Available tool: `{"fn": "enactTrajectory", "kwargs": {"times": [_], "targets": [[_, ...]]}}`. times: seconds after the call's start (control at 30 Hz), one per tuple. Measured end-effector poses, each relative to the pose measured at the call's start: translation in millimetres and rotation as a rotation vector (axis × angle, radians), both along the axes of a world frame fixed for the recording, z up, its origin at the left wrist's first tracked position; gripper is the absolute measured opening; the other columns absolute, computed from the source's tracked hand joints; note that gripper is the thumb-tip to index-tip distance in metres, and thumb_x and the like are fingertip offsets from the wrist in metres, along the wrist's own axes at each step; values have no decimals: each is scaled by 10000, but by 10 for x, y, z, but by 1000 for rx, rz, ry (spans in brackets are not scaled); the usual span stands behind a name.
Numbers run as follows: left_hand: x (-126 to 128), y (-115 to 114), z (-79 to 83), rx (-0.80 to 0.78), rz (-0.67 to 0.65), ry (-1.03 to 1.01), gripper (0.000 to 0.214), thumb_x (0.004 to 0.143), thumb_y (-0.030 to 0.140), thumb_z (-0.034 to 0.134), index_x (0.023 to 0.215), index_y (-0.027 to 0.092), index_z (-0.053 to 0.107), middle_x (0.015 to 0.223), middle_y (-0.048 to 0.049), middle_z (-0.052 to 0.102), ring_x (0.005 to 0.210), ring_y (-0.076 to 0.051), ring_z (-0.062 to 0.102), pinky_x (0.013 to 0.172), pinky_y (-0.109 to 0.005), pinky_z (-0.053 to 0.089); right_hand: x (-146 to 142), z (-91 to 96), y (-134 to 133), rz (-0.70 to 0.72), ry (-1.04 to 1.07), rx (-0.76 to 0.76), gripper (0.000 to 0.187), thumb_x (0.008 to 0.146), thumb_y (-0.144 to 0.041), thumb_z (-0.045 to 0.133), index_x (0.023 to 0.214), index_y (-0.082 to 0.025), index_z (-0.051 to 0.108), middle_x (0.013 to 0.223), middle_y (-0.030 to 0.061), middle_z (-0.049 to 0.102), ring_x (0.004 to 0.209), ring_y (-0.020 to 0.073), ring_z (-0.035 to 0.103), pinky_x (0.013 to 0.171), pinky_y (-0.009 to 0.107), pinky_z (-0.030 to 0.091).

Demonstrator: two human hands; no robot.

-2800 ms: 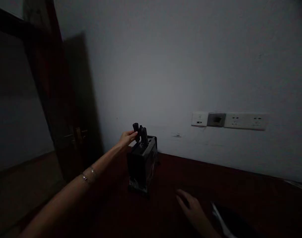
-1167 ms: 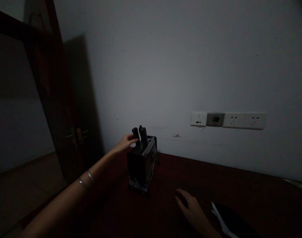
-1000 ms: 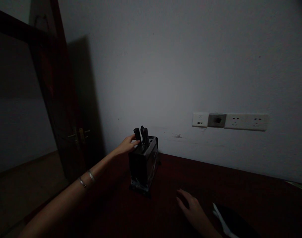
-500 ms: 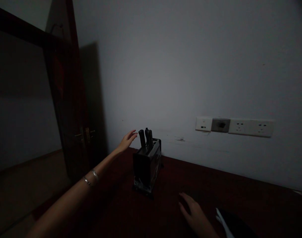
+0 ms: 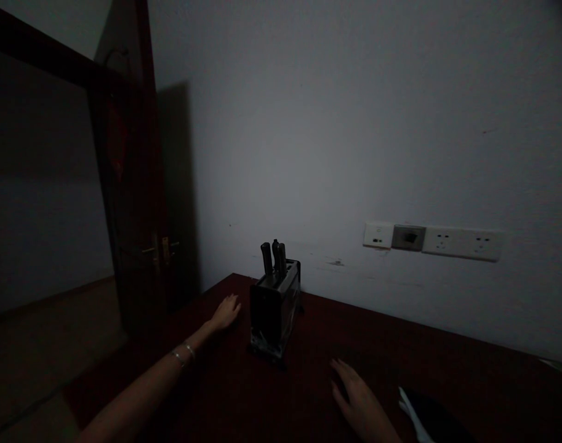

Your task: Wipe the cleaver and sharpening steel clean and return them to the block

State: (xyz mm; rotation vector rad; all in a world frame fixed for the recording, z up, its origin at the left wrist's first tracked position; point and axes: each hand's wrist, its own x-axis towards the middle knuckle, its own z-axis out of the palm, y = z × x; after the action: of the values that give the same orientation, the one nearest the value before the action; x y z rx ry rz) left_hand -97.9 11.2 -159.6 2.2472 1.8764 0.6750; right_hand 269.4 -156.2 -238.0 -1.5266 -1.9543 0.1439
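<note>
A dark knife block [image 5: 268, 311] with a shiny side stands upright on the dark red table [image 5: 354, 326]. Several black-handled knives [image 5: 266, 258] stick up from slots in its top. My left hand [image 5: 226, 312], with two bracelets on the wrist, lies low at the block's left, fingers stretched out and apart from it. It holds nothing. My right hand [image 5: 358, 397] rests over the table to the right and in front of the block, thumb and fingers apart, with nothing in it.
A dark item with a white edge [image 5: 414, 415] lies right of my right hand. Sockets and a switch [image 5: 407, 238] are on the wall behind the table. A dark door [image 5: 137, 184] with a handle stands open at the left.
My left hand has come down from beside the knife handles toward the tabletop left of the block. My right hand has barely moved, and the view has shifted slightly.
</note>
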Motion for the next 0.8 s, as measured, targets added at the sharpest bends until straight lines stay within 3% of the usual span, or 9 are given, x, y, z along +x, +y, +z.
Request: {"fn": "enactTrajectory", "kwargs": {"times": [0.13, 0.3, 0.67, 0.8], "targets": [[-54, -14, -252, -43, -28, 139, 574, 821, 398, 377, 1299, 82, 411, 1411, -167, 297, 1329, -315, 159, 1058, -432, 127, -10, 51, -21, -1, -40, -31, 470, 810, -283, 383, 1210, -80, 524, 1273, 137, 508, 1192, 231, 457, 1022, 377, 354], [-99, -12, -402, -71, -56, 228, 552, 858, 420, 292, 1340, 163, 369, 1430, -125, 269, 1327, -308, 173, 1041, -463, 150, -8, 79, -38, -2, -20, -27, 452, 803, -281, 405, 1205, -118, 534, 1269, 114, 518, 1193, 223, 456, 1025, 363, 349], [-162, 71, -475, -45, -34, 255, 545, 860, 423, 287, 1326, 164, 400, 1423, -115, 290, 1318, -298, 211, 1040, -434, 186, -25, 145, -54, 23, 52, -22, 444, 812, -270, 405, 1213, -115, 517, 1248, 119, 533, 1169, 208, 478, 1021, 356, 346], [-165, 70, -467, -23, -29, 255, 525, 859, 397, 300, 1316, 168, 419, 1404, -112, 332, 1309, -298, 239, 1034, -427, 205, -113, 435, 35, 55, 126, 37, 449, 808, -272, 425, 1220, -109, 497, 1263, 121, 516, 1182, 194, 462, 1028, 346, 331]]}}
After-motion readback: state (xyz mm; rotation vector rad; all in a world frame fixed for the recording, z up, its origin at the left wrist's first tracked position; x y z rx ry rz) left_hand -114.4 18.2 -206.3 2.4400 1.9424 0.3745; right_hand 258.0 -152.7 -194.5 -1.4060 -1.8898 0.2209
